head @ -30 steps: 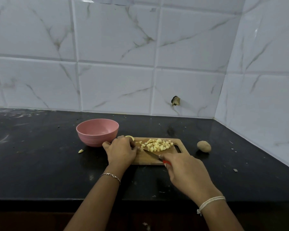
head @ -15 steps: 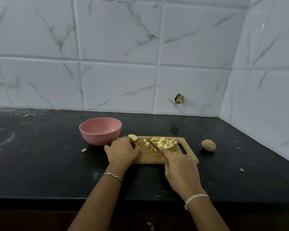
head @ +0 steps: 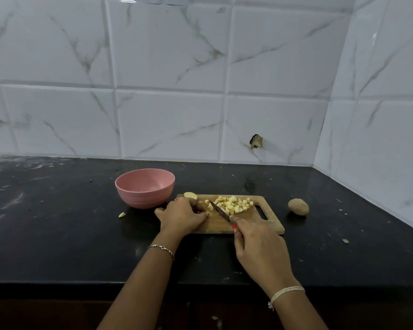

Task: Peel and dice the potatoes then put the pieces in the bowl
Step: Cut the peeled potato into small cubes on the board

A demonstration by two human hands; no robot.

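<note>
On the wooden cutting board (head: 255, 225), your diced potato (head: 233, 205) is heaped toward the far right, a peeled chunk (head: 190, 195) lies at the far left corner near the pink bowl (head: 144, 188), and an unpeeled potato (head: 298, 206) waits on the counter to the right. Your left hand (head: 183, 215) curls knuckles-up over a small piece while your right hand (head: 260, 248) grips the red-handled knife (head: 218, 210), its blade slanting in just beside those fingertips. That piece looks small and slick enough to skid and bring the edge onto your fingers, and a careless sweep could scatter dice off the board.
</note>
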